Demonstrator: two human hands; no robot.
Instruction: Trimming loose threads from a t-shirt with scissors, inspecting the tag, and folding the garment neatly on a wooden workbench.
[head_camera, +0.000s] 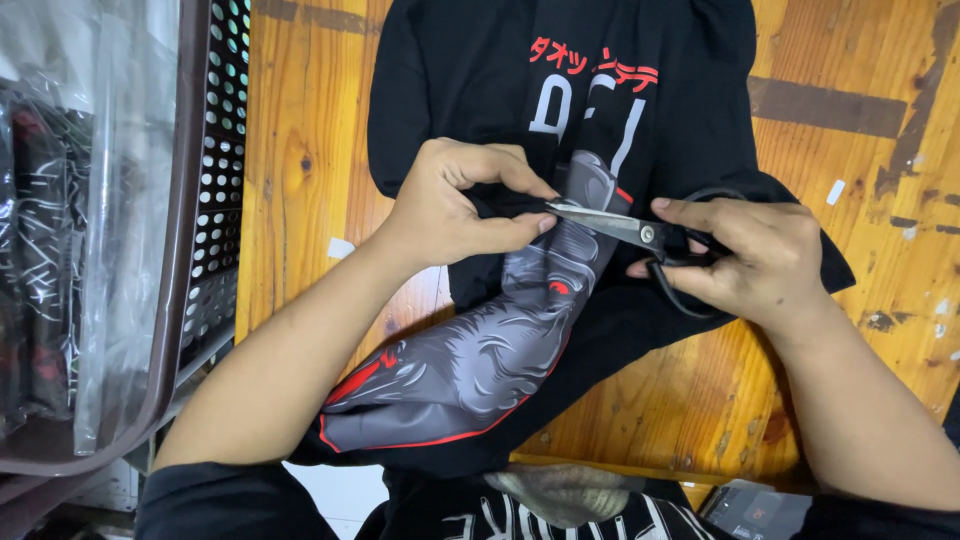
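**Both Hands Meeting at the Centre, Forearms Angling In**

The left hand (455, 205) is curling inward with its knuckles raised, the thumb and forefinger pressing together in a tight pinch at the fingertips (540, 225). Its wrist is bending slightly, and the bare left forearm is stretching back toward the lower left. The right hand (745, 255) is lying palm-down, fingers wrapped in a closed grip, the index finger extending forward toward the left hand. Its bare forearm is running back toward the lower right corner. The two hands are sitting near each other, not touching, at about the same height.
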